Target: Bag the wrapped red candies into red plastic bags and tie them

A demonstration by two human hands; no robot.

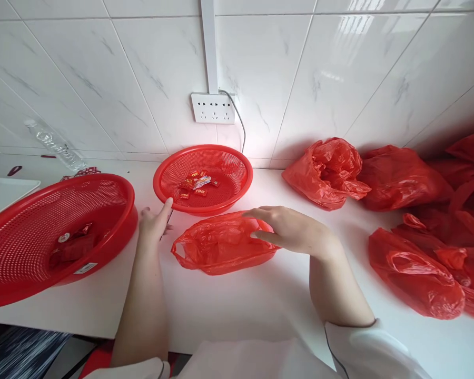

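Observation:
A red plastic bag (221, 247) lies on the white table with its mouth spread open toward me. My right hand (286, 226) is over the bag's right end, thumb and fingers apart; whether the fingertips touch the film I cannot tell. My left hand (155, 221) is left of the bag, its thumb raised near the front rim of a small red mesh basket (166, 181) and its other fingers loosely spread. Inside that basket lie several small wrapped packets (200, 182), mostly red, one whitish.
A larger red mesh basket (19, 226) stands tilted at the left, with red packets inside. Filled red bags (414, 273) crowd the right side. By the tiled wall are a clear bottle (59, 147) and a socket strip (214, 108).

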